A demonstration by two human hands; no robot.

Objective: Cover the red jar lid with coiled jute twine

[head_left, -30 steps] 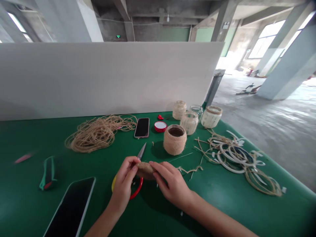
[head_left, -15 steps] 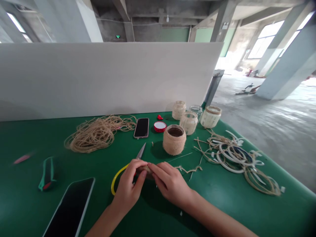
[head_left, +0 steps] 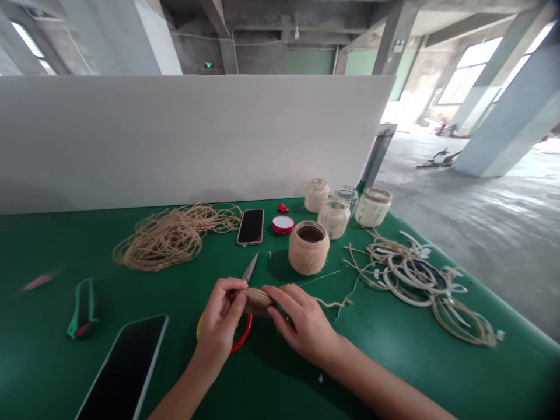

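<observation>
Left hand (head_left: 217, 319): we are pinching the twine-wrapped piece (head_left: 254, 301) at its left end, fingers curled.
Right hand (head_left: 305, 325): we are pressing its right end, fingers together.
Piece: we are keeping it level between both hands, the scissors blade (head_left: 250, 269) at 12 o'clock.

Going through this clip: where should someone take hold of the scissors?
Take the red and yellow handle loops from the near side, reaching under the left hand, which with the right hand holds a twine-wrapped piece. The scissors lie flat, blade tip pointing away, so the loops are the safe end, nearest the person.
</observation>
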